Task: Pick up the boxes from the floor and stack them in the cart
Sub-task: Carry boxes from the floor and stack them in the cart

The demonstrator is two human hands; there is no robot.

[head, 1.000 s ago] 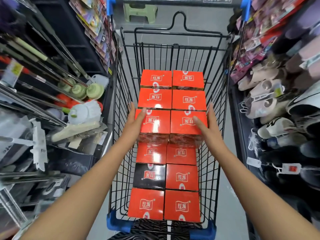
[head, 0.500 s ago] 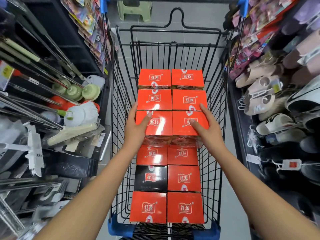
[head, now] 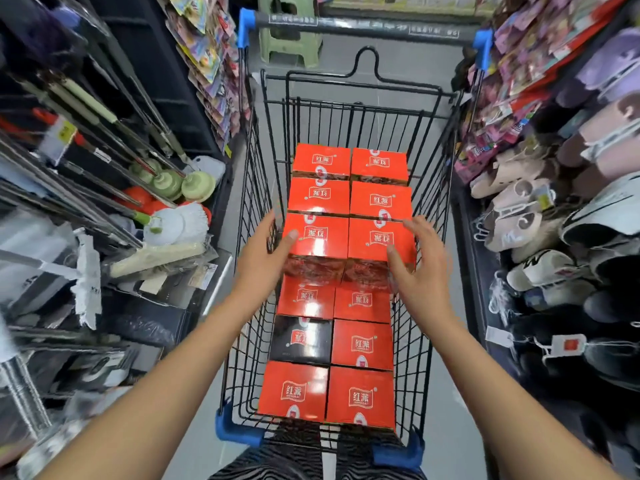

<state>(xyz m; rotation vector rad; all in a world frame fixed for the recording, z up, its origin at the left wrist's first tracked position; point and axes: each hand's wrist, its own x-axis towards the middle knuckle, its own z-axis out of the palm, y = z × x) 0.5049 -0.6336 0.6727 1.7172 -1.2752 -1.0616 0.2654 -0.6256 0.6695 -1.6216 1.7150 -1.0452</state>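
Observation:
A black wire cart (head: pixel 250 188) stands in front of me, packed with red boxes in two columns. One black box (head: pixel 300 341) lies in the lower layer. The upper layer fills the far half, and its nearest pair is a left red box (head: pixel 323 237) and a right red box (head: pixel 375 239). My left hand (head: pixel 261 261) lies flat against the left box's outer side, thumb on its top edge. My right hand (head: pixel 420 271) hovers beside the right box with fingers spread and blurred; whether it touches is unclear.
The cart handle (head: pixel 363 27) with blue ends is at the far side, a green stool (head: pixel 287 39) beyond it. Mops and brushes (head: pixel 173 223) crowd the left shelf; slippers (head: pixel 519 209) hang on the right rack. Narrow strips of grey floor run beside the cart.
Both hands gripped the nearest upper pair of boxes and pressed them into place. Now the fingers have loosened and the right hand has drawn back and spread. The view tilted down.

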